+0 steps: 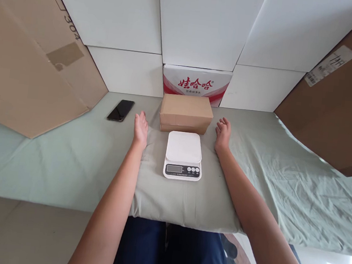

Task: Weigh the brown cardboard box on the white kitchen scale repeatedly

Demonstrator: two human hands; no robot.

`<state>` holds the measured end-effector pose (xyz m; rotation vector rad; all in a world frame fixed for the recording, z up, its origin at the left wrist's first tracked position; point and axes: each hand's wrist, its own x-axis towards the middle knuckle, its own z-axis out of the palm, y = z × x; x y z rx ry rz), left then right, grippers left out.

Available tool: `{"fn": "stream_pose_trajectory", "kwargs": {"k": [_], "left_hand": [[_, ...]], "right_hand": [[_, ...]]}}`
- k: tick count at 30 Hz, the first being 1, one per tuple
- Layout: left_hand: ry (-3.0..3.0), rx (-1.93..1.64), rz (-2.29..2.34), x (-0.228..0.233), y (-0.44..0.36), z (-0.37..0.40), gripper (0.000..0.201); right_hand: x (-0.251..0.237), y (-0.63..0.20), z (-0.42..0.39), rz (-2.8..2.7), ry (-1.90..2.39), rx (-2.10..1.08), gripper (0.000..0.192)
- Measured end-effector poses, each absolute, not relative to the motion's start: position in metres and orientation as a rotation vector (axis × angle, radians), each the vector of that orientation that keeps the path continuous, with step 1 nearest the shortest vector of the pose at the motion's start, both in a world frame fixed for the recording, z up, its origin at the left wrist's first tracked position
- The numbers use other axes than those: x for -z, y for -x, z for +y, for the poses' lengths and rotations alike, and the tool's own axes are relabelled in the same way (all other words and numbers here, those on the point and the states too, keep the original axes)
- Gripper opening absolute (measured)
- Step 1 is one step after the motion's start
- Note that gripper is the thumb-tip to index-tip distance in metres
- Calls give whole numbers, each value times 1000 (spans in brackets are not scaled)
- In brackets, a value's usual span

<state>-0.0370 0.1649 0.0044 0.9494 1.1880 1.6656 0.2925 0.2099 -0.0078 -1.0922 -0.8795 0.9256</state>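
Observation:
A white kitchen scale [184,148] lies flat on the cloth between my forearms, its dark display and round buttons facing me. Right behind it sits a closed brown cardboard box [186,112]. My left hand [140,129] rests on its edge on the cloth, left of the box and scale, with its fingers stretched and nothing in it. On the other side, my right hand [223,134] rests to the right of the box, fingers loosely curved and apart, holding nothing. Neither hand touches the box or the scale.
A black smartphone [121,110] lies left of my left hand. The table wears a pale green cloth [64,161]. Behind stand white panels [122,71] and a red-and-white carton [197,83]. Large cardboard sheets flank the table at left [30,73] and right [340,112].

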Motion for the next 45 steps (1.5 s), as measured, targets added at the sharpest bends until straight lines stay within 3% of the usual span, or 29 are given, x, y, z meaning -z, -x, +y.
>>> {"fn": "stream_pose_trajectory", "kwargs": {"k": [22, 45], "left_hand": [[-948, -1566, 1208, -12, 17, 157, 71], [-1078, -1496, 1144, -6, 13, 157, 79]], "right_hand": [[5, -289, 207, -974, 1139, -863, 40], [0, -275, 195, -1187, 1050, -880, 35]]}}
